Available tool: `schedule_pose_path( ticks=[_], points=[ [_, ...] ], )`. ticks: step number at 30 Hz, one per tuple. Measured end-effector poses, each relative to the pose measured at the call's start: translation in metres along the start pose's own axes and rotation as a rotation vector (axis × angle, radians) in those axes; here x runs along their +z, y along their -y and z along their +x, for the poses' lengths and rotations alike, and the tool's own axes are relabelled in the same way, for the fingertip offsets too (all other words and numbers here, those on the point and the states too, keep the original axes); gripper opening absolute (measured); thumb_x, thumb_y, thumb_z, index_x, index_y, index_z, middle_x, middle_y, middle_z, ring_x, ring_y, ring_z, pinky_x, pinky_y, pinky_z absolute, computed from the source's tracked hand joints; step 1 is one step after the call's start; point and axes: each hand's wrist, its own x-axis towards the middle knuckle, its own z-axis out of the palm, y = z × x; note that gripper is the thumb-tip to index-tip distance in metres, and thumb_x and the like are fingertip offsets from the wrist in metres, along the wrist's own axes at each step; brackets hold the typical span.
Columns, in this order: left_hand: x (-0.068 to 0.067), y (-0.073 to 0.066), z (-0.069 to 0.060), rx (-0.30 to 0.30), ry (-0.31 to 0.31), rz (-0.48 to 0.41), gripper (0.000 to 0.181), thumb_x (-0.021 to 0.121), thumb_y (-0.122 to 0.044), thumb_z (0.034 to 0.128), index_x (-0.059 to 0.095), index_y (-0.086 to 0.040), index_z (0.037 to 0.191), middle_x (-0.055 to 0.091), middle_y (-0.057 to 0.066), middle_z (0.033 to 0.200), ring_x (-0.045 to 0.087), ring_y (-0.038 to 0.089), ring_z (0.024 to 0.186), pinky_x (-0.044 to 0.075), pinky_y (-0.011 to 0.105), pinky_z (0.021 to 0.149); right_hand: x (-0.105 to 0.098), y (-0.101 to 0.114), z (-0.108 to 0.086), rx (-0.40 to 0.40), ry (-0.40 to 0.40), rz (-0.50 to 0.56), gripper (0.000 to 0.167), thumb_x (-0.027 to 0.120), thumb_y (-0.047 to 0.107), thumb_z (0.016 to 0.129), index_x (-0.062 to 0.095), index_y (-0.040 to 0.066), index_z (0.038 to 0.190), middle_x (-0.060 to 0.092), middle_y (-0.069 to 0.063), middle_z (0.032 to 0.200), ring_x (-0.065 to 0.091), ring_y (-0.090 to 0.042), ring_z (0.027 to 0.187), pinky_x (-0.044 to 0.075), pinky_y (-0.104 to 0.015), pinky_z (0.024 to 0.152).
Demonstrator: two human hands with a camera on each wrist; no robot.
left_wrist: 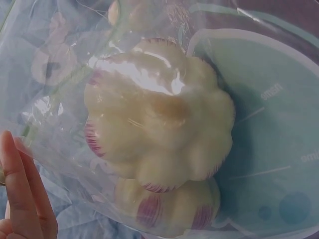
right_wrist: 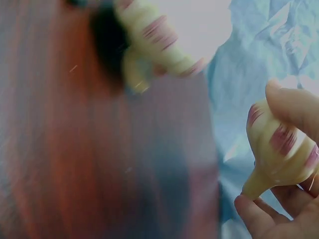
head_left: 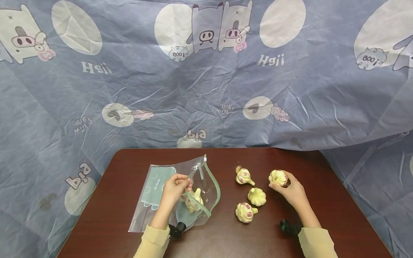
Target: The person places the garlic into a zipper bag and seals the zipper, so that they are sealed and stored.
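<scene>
two bulbs (left_wrist: 159, 119) probably share the bag (head_left: 155, 187) while the right hand (head_left: 295, 191) grips garlic (head_left: 278, 178).

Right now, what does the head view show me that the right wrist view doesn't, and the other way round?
Only the head view: the left hand pinching the green-edged clear bag, with a garlic bulb inside it.

Only the right wrist view: the tapered neck of the held bulb, with a fingertip at its end.

Both: the right hand gripping that bulb, loose garlic, the brown table and the blue cloth. The loose garlic is blurred in the wrist view.
</scene>
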Motion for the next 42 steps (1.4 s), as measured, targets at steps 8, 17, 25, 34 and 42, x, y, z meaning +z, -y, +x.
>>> schedule_pose_path(
  ticks=[8,17,25,34,42],
  points=[
    [0.0,-0.001,0.0,-0.007,0.008,-0.002,0.02,0.066,-0.003,0.0908,0.06,0.008,0.106,0.073,0.008,0.079,0.064,0.005,0.059,0.055,0.017,0.061,-0.008,0.039,-0.002,-0.078,-0.027,0.062,0.083,0.079,0.042,0.082,0.041,0.006,0.146,0.058,-0.024,0.126,0.056,-0.029,0.104,0.048,-0.03,0.078],
    [0.001,-0.001,0.0,-0.01,0.017,-0.033,0.022,0.065,-0.002,0.091,0.058,0.01,0.108,0.073,0.01,0.08,0.063,0.003,0.058,0.054,0.016,0.06,-0.006,0.081,-0.007,-0.146,0.013,0.156,0.08,0.081,0.038,0.081,0.043,0.012,0.147,0.057,-0.019,0.134,0.058,-0.029,0.119,0.051,-0.033,0.091],
    [0.002,0.0,0.001,-0.006,0.011,-0.037,0.021,0.065,-0.001,0.0903,0.058,0.01,0.107,0.072,0.004,0.075,0.063,0.003,0.057,0.054,0.016,0.06,0.01,0.111,-0.012,-0.223,0.071,0.24,0.076,0.084,0.029,0.078,0.047,0.014,0.143,0.061,-0.013,0.13,0.061,-0.02,0.109,0.05,-0.017,0.079],
    [0.003,0.003,0.002,-0.007,0.006,-0.032,0.019,0.065,-0.001,0.0905,0.059,0.01,0.105,0.071,0.003,0.074,0.063,0.003,0.057,0.054,0.016,0.06,0.041,0.137,-0.019,-0.315,0.136,0.287,0.075,0.087,0.023,0.075,0.052,0.011,0.14,0.06,-0.014,0.133,0.061,-0.027,0.117,0.051,-0.046,0.099],
    [0.003,0.001,0.001,-0.01,0.002,-0.024,0.021,0.066,-0.004,0.0907,0.059,0.009,0.107,0.073,0.005,0.077,0.063,0.002,0.057,0.054,0.015,0.06,0.071,0.155,-0.025,-0.386,0.233,0.325,0.074,0.087,0.021,0.075,0.052,0.01,0.139,0.061,-0.012,0.13,0.063,-0.024,0.113,0.054,-0.043,0.093]
  ],
)
